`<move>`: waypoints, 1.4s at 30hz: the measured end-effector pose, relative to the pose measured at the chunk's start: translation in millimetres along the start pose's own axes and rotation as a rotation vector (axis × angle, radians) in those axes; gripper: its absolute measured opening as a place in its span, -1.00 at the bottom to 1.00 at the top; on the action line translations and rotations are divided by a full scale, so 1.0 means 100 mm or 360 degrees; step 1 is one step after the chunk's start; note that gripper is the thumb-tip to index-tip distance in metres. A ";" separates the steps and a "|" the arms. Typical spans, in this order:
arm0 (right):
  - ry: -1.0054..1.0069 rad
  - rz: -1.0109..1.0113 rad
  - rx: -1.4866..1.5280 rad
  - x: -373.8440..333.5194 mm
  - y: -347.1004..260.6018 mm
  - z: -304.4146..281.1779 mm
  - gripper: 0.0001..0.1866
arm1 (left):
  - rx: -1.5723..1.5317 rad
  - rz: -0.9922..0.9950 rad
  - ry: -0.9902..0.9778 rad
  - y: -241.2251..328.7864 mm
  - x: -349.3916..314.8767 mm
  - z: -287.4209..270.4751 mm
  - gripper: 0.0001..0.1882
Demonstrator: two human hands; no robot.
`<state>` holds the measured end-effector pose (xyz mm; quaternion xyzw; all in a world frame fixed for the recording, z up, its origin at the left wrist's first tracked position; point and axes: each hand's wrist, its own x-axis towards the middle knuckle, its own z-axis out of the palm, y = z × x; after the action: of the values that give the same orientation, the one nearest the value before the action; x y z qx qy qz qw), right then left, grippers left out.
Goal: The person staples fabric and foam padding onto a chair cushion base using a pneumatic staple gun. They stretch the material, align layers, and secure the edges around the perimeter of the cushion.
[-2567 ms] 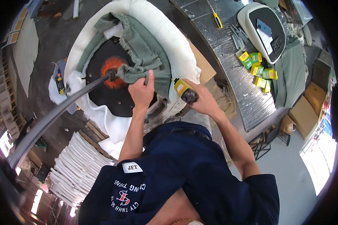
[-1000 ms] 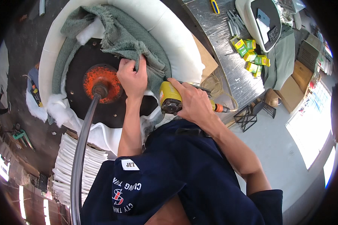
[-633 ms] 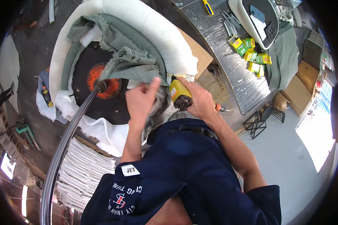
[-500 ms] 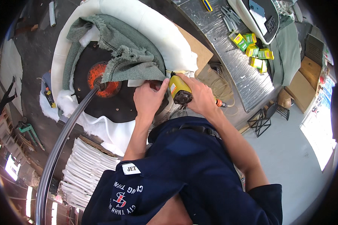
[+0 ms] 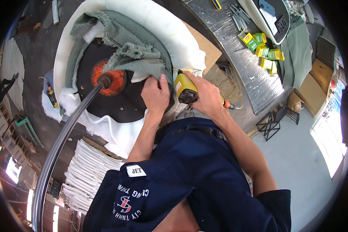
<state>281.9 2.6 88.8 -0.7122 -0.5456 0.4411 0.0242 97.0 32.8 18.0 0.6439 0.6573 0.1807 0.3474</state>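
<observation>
My right hand (image 5: 208, 94) is wrapped round a yellow and black staple gun (image 5: 185, 86), its nose against the rim of an upholstered seat. Fingers curled, my left hand (image 5: 156, 94) grips the frayed edge of the green-grey fabric (image 5: 139, 56) just left of the tool. That fabric lies folded inside the thick white padding (image 5: 139, 15) that curves round the seat. Under it is a black base panel (image 5: 100, 102) with a worn orange disc (image 5: 118, 87) at its middle. A shiny metal tube (image 5: 62, 139) rises from the disc toward the lower left.
On the right, a metal-topped table (image 5: 236, 65) carries yellow-green boxes (image 5: 261, 51), loose grey strips (image 5: 238, 18) and a phone (image 5: 266, 7). An orange air fitting (image 5: 228, 104) and pale hose trail behind the tool. A stack of white sheets (image 5: 89, 174) stands at lower left.
My left hand has curled tighter and pulled the fabric edge up and right a little, over the base panel. The staple gun stays near the same spot on the rim.
</observation>
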 end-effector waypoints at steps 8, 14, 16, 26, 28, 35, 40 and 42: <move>0.0058 -0.0215 0.0364 0.05 -0.04 -0.01 -0.24 | 0.0232 0.0697 0.0469 -0.40 0.57 -0.11 -0.82; -0.0032 -0.0193 0.0299 0.28 -0.21 0.01 -0.24 | 0.0326 0.0864 0.0295 -0.54 0.77 -0.20 -0.87; -0.0083 -0.0066 0.0205 0.32 -0.36 -0.01 -0.25 | 0.0312 0.0894 0.0235 -0.55 0.82 -0.21 -0.85; -0.0143 -0.0076 0.0048 0.41 -0.57 0.10 -0.22 | 0.0219 0.0916 0.0158 -0.58 1.18 -0.05 -0.88; -0.0122 -0.0229 0.0106 0.41 -0.48 0.11 -0.17 | 0.0259 0.0880 0.0134 -0.59 1.18 -0.05 -0.89; -0.0260 -0.0236 0.0027 0.44 -0.47 0.13 -0.16 | 0.0299 0.0917 0.0191 -0.61 1.19 -0.02 -0.87; -0.0361 -0.0223 -0.0239 0.47 -0.58 0.10 -0.16 | 0.0349 0.0985 0.0301 -0.64 1.25 0.01 -0.83; -0.0341 -0.0389 -0.0125 0.62 -0.47 0.03 -0.21 | 0.0299 0.1012 0.0471 -0.64 1.31 0.07 -0.78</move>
<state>245.3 69.6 73.6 -0.5897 -0.6446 0.4865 -0.0085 64.8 151.6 -59.7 0.8121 0.4810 0.3098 0.1144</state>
